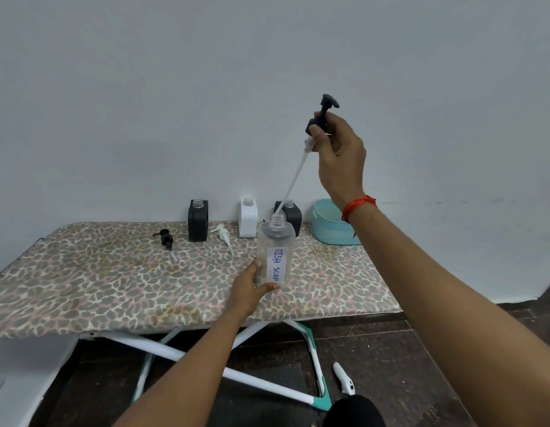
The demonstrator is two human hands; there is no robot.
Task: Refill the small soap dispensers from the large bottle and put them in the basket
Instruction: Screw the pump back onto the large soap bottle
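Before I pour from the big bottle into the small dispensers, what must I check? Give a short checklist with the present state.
1. Grip: left hand holds large bottle: ok.
2. Cap: pump off, pinched by right hand: ok.
3. Clearance: pump tube tip out of the bottle neck: cannot tell.
4. Targets: left black dispenser, white dispenser, right black dispenser upright, necks open: ok.
5. Soap inside large bottle: cannot tell.
6. Drop-off: basket beside the dispensers: ok.

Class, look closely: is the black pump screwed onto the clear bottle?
No; the right hand holds the black pump high above the clear bottle, whose neck is open.
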